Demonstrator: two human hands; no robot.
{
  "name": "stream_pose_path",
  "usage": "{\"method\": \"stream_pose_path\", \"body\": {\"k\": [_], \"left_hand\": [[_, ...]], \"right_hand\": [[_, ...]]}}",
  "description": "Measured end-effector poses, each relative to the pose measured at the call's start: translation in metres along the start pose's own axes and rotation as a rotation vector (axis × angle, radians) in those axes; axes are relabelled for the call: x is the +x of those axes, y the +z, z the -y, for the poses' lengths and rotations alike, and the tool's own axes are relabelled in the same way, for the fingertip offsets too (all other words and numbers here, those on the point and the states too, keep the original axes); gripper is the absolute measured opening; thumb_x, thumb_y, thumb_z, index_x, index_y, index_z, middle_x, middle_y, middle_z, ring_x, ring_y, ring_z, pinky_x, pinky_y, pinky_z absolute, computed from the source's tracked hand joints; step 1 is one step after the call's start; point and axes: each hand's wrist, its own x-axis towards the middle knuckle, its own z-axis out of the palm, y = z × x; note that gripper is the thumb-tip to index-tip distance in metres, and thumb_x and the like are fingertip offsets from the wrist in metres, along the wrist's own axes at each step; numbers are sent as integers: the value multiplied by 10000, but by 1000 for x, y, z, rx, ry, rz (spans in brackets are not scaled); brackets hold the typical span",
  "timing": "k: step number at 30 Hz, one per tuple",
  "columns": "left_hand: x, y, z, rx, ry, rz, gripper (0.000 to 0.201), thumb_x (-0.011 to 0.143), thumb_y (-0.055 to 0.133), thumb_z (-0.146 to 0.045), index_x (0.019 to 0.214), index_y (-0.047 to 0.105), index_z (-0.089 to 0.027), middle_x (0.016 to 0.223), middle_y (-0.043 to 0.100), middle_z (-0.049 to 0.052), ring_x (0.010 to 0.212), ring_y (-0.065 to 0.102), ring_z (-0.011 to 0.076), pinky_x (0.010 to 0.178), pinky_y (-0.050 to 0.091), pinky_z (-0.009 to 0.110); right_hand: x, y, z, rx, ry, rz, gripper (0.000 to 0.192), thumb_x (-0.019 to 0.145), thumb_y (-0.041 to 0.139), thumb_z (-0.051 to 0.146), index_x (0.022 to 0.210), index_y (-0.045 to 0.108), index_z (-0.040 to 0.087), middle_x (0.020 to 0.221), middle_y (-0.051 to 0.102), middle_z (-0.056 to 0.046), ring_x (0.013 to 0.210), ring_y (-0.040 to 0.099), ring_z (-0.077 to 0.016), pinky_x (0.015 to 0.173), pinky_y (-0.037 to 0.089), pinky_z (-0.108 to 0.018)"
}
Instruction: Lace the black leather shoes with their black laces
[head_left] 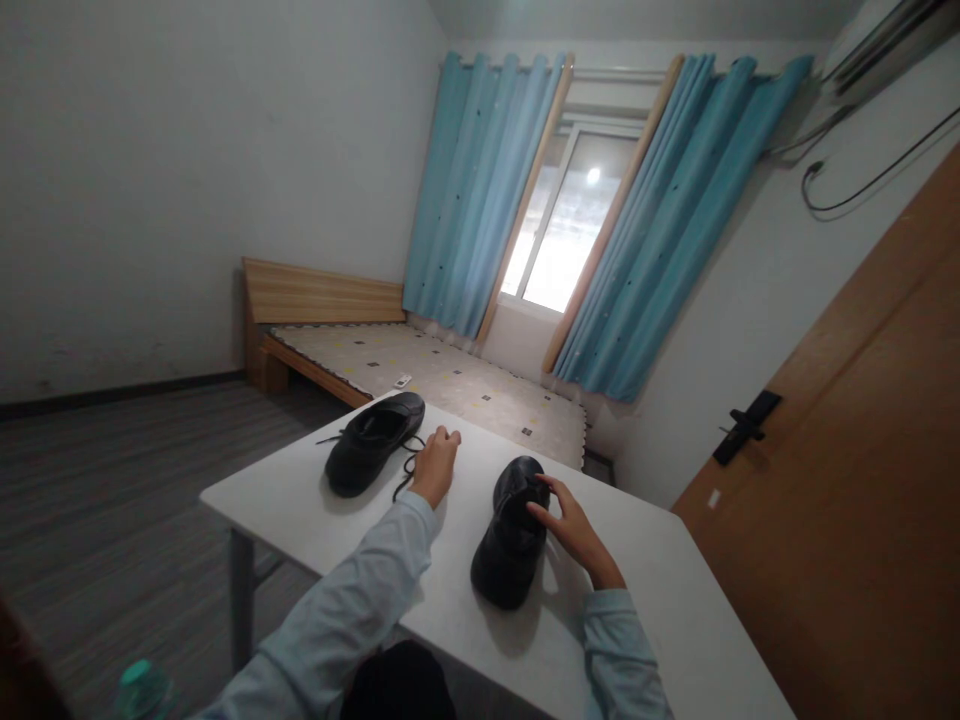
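Note:
A pair of black shoes stands on a white table (652, 580). The left one (351, 468) is tilted away toward the far left edge, its dark lace (407, 468) trailing onto the tabletop. Just right of that lace is my left hand (437, 465), fingers curled together; whatever they hold, if anything, is hidden. Nearer to me stands the right shoe (508, 565), heel toward me. My right hand (574, 530) reaches it from the right, thumb and index finger on the upper by its opening. Its other fingers are partly hidden.
Behind the table is a bed (465, 385) with a patterned mattress; a small white object (403, 381) lies on it. A wooden door (847, 430) stands at right. A bottle with a green cap (136, 672) is on the floor at lower left.

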Motion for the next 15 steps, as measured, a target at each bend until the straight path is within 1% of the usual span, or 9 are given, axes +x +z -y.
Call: {"method": "stream_pose_path", "body": {"k": [2,5,9,12,15], "left_hand": [[-1,1,-8,-71,76,-7,328,818,391,-39,1045,545,-219,1016,515,78,944,513,191,743,420,278],[-3,1,-19,-173,172,-46,274,836,416,-97,1040,554,-217,992,538,70,922,530,186,764,426,279],[-5,3,-27,-387,388,-94,200,856,424,-161,966,587,-199,929,582,60,890,545,174,801,432,281],[-8,0,-31,-596,531,-53,148,852,478,-224,921,606,-197,908,610,49,905,548,168,815,435,274],[-12,-7,-34,-764,594,24,165,847,511,-300,905,629,-200,917,630,44,903,559,164,804,442,267]], "right_hand": [[0,0,2,-1,3,0,522,725,635,462,1184,525,240,1209,558,-67,1141,506,-255,1001,382,-432],[0,0,5,-1,7,4,522,728,632,461,1184,523,231,1215,554,-73,1148,499,-256,1008,373,-428],[0,0,7,-6,13,10,520,734,626,462,1182,518,221,1217,548,-73,1150,494,-251,1014,365,-419],[0,0,6,-5,14,11,517,732,627,467,1177,518,229,1214,550,-68,1143,498,-256,1005,371,-425],[0,-1,5,-6,10,12,517,732,629,466,1175,518,223,1208,553,-68,1144,496,-253,1008,370,-416]]}}
